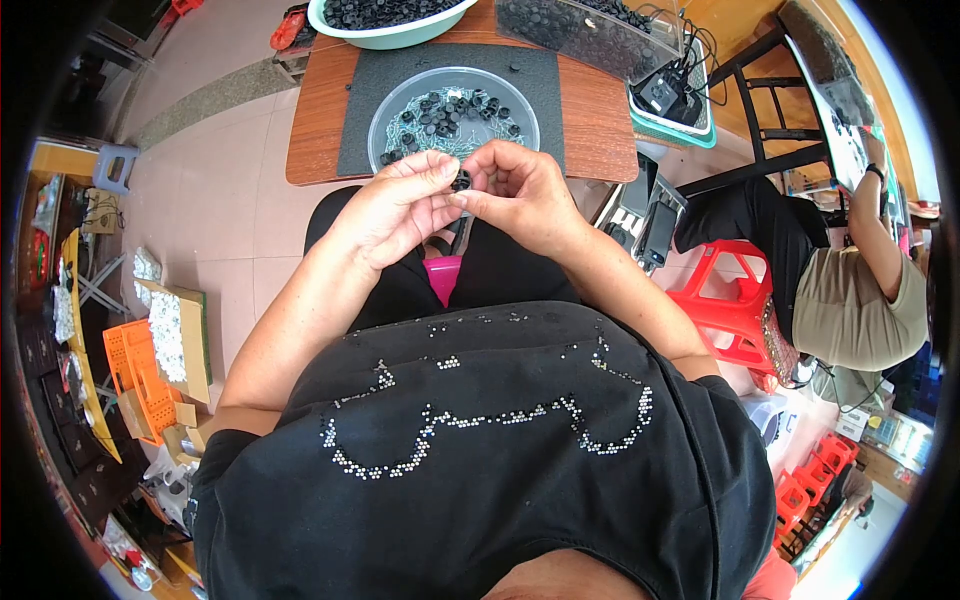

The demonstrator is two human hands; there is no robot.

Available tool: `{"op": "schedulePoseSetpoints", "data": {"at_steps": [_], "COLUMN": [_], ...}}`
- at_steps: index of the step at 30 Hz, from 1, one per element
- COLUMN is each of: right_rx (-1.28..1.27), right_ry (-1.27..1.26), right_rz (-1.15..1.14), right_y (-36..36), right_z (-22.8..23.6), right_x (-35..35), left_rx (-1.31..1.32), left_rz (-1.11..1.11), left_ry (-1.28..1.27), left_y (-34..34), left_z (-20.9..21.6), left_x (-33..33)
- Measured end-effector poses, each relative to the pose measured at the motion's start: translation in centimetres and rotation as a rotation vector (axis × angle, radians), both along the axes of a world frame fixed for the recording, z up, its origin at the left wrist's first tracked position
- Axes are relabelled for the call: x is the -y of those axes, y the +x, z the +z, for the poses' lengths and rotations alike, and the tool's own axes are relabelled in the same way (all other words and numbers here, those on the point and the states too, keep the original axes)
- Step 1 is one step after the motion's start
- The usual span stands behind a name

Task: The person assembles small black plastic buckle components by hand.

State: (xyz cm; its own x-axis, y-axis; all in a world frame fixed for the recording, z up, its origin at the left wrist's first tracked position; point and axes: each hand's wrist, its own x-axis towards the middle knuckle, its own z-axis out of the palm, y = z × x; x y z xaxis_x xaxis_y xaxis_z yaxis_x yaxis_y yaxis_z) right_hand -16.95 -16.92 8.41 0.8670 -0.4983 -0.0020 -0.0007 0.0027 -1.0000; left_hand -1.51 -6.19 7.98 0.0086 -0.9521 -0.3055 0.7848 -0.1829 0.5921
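My left hand and my right hand meet over my lap, just in front of the table edge. Between their fingertips is a small round black plastic part, partly hidden by the fingers. Both hands pinch it, thumbs and forefingers close together. Just beyond them a clear round tray lies on a dark mat. It holds several black round parts and many thin, pale, screw-like pieces.
A pale green basin of black parts stands at the table's far left, a clear bin at its far right. Right of it is a basket with black adapters and cables. Another person sits at right near a red stool.
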Motion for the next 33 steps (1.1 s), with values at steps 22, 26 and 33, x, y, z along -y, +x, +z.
{"op": "schedulePoseSetpoints", "data": {"at_steps": [22,26,33], "right_rx": [0.001,-0.029,0.034], "right_ry": [0.003,-0.049,-0.135], "right_rz": [0.002,0.018,0.005], "right_y": [-0.1,-0.1,-0.3], "right_z": [0.2,0.3,0.4], "right_x": [-0.1,-0.1,-0.1], "left_rx": [0.004,-0.013,0.043], "left_rz": [0.01,-0.01,-0.014], "left_ry": [0.08,0.082,0.117], "left_y": [-0.4,-0.2,-0.5], "left_z": [0.4,0.3,0.9], "left_x": [0.0,-0.2,-0.4]}}
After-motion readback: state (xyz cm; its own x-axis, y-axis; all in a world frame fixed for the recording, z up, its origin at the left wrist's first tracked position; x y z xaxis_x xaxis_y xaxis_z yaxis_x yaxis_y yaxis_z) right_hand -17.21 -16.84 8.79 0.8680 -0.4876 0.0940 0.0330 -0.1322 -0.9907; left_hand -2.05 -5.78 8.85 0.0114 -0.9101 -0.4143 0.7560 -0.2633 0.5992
